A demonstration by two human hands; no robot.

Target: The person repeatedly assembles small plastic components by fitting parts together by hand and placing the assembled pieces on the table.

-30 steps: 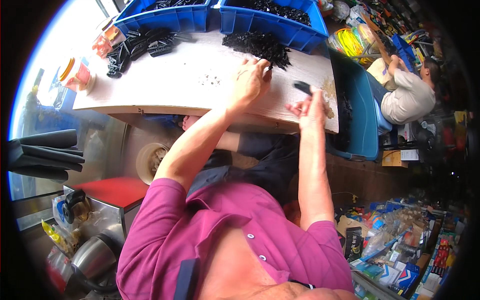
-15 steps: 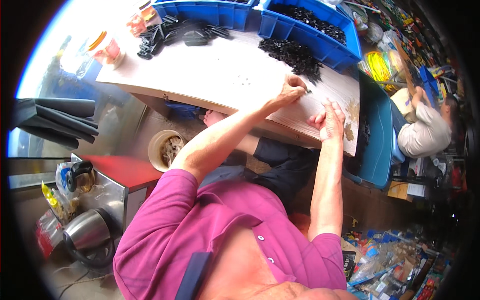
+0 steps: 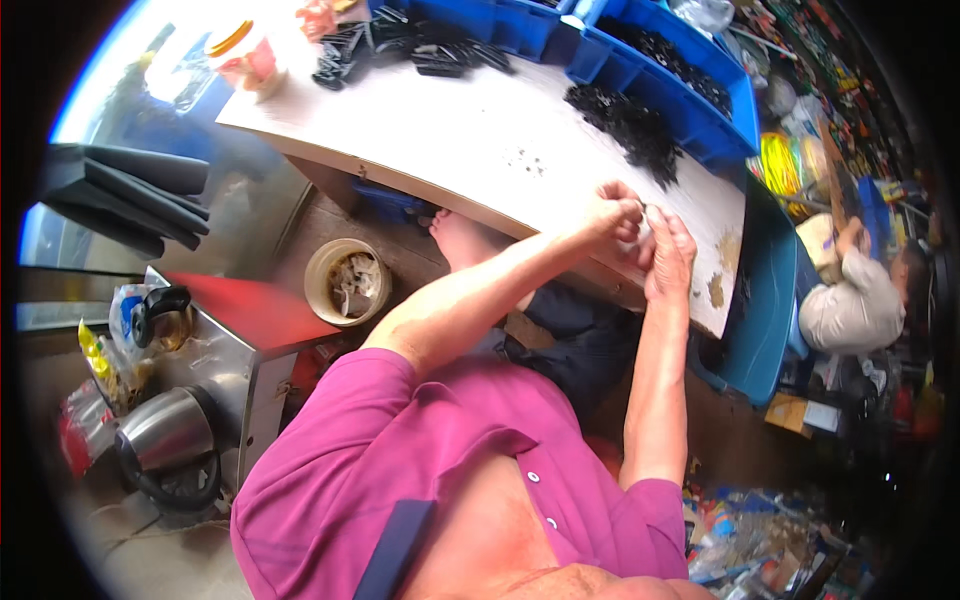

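Note:
My left hand and my right hand meet above the front edge of the pale table, toward its right end. The left fingers are pinched on a small dark piece, only a speck of which shows. My right thumb and forefinger press together right beside it; whether they grip it too, or something else, is hidden. Beyond the hands lies a heap of small black parts. Longer black pieces lie in a pile at the table's far left.
Blue bins with black parts line the back. A teal tub stands at the table's right end, a waste bucket below its front. A lidded jar sits far left. At right, another person works near coiled yellow cord.
My left hand has come back from the table near the black heap and now meets the right hand, fingertips together. The whole view has shifted slightly.

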